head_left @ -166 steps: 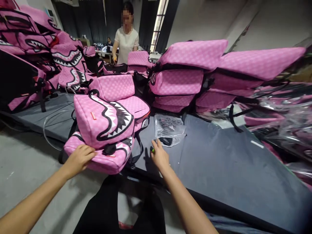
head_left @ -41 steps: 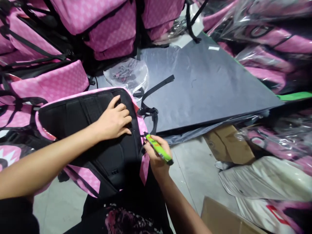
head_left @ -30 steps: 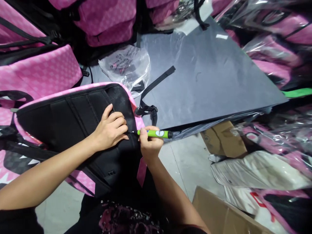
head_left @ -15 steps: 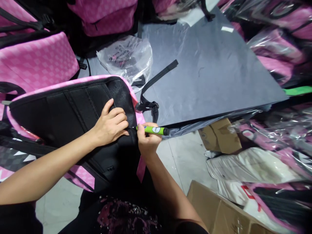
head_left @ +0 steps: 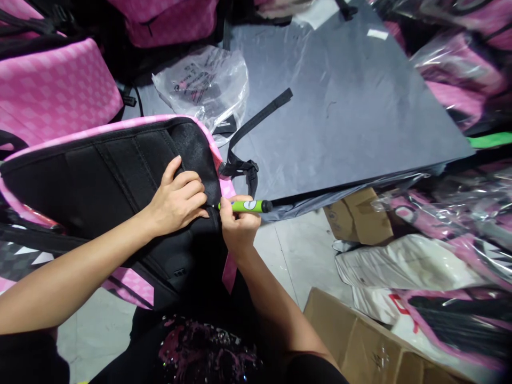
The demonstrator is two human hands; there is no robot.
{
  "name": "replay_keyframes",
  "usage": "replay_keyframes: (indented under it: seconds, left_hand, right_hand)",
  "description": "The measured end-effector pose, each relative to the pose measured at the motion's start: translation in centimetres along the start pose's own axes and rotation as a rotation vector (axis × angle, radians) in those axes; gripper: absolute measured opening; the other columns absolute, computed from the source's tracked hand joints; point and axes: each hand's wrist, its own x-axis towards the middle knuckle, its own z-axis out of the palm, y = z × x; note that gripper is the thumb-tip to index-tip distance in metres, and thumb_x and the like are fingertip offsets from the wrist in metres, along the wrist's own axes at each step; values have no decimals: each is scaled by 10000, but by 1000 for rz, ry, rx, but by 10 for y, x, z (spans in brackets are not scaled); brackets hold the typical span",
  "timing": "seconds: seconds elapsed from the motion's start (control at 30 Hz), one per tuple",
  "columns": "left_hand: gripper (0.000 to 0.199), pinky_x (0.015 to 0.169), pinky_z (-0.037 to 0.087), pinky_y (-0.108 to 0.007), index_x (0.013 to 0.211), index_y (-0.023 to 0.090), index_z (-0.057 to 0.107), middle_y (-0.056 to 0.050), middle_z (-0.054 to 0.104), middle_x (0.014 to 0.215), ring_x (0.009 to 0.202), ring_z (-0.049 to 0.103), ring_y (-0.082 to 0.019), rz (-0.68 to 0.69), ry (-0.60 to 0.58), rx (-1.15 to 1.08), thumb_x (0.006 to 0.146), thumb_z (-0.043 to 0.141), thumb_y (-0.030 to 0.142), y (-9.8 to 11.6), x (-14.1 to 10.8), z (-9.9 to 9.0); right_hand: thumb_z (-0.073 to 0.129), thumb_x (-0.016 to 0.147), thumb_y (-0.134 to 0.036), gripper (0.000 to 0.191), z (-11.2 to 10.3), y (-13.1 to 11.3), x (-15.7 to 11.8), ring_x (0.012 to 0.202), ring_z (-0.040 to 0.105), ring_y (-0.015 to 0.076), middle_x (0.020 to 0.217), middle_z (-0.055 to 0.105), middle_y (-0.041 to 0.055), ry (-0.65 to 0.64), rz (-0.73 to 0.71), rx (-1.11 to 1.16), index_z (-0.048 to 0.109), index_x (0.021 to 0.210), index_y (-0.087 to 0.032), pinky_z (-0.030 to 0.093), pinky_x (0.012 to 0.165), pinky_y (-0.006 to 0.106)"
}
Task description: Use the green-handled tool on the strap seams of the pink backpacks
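Note:
A pink-checked backpack (head_left: 112, 165) lies with its black padded back side up, across the table edge and over my lap. My left hand (head_left: 180, 197) rests on the black panel, fingers curled, thumb and forefinger pinched together at its fabric. Just to the right, my right hand (head_left: 240, 224) grips a green marker pen (head_left: 244, 206) with a black end pointing right. The marker's other end points at the panel's edge beside my left fingertips; its tip is too small to make out. A loose black strap (head_left: 260, 114) with a buckle stretches from the backpack's corner.
A crumpled clear plastic bag (head_left: 204, 85) lies on the grey tabletop (head_left: 340, 106) behind the backpack. More pink backpacks (head_left: 60, 90) stand at the back left. Bagged backpacks (head_left: 460, 74) are piled right. Cardboard boxes (head_left: 360, 341) and white sacks (head_left: 400, 261) occupy the floor.
The whole view has shifted slightly, so the backpack and hands appear a little further left and higher. Both hands keep nearly the same place on the backpack, and the marker lies slightly more level.

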Motion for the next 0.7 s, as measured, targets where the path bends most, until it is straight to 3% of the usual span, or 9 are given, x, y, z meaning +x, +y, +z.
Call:
replay_keyframes:
  seconds: [0.13,0.27,0.5,0.7]
  left_hand:
    - [223,1200,169,-560,882,219,602,10,658,905,1067,540,-201,4,1,16,943,545,426,-1,0,1]
    - [259,1200,156,-574,883,228,595,18,656,920,1078,538,-204,-55,-83,-9,941,533,472,-1,1,0]
    - [254,1200,125,-606,878,220,590,12,654,918,1084,529,-207,-78,-78,-76,947,525,456,-1,1,-1]
    - [290,1209,91,-603,873,224,591,11,654,924,1099,522,-206,-111,-127,-92,948,508,491,-1,1,1]
  right_hand:
    - [571,935,-352,273,0,1,0,547,589,126,678,644,25,2,10,-11,581,710,-198,494,556,259]
    - [584,933,-347,280,-1,0,0,543,594,120,671,642,19,-7,6,-17,575,699,-193,485,552,249]
    - [589,935,-388,318,-4,-3,1,501,577,116,653,630,14,-69,166,34,577,687,-190,476,532,254]
    - [591,934,-382,288,-4,-3,3,557,623,135,657,654,20,-82,153,19,593,715,-195,515,589,265]
